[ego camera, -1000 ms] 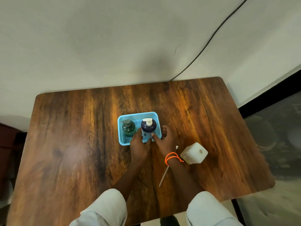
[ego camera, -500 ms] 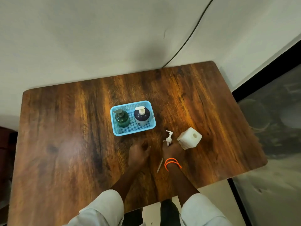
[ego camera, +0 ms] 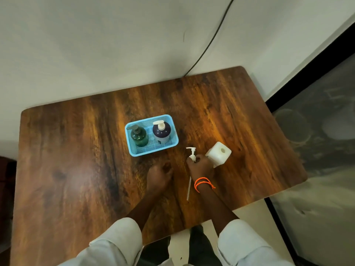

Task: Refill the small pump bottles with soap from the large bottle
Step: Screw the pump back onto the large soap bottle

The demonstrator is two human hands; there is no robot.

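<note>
A light blue basket (ego camera: pixel 132 148) on the wooden table (ego camera: pixel 76 169) holds a green pump bottle (ego camera: pixel 138 137) on its left and a dark blue pump bottle (ego camera: pixel 161 132) on its right. To the right of the basket stands the large white bottle (ego camera: pixel 219 153), its neck open. My right hand (ego camera: pixel 200 167), with an orange band at the wrist, is closed on a white pump head (ego camera: pixel 192 153) whose long tube (ego camera: pixel 189 189) trails toward me. My left hand (ego camera: pixel 159 174) rests curled on the table, with nothing in it.
A black cable (ego camera: pixel 209 41) runs down the white wall to the table's far edge. The table's right edge borders a dark grey floor (ego camera: pixel 317 150). My white sleeves (ego camera: pixel 115 244) show at the bottom.
Both hands have drawn back from the basket. The right hand has taken hold of the white pump head beside the large bottle; the left has settled on the table.
</note>
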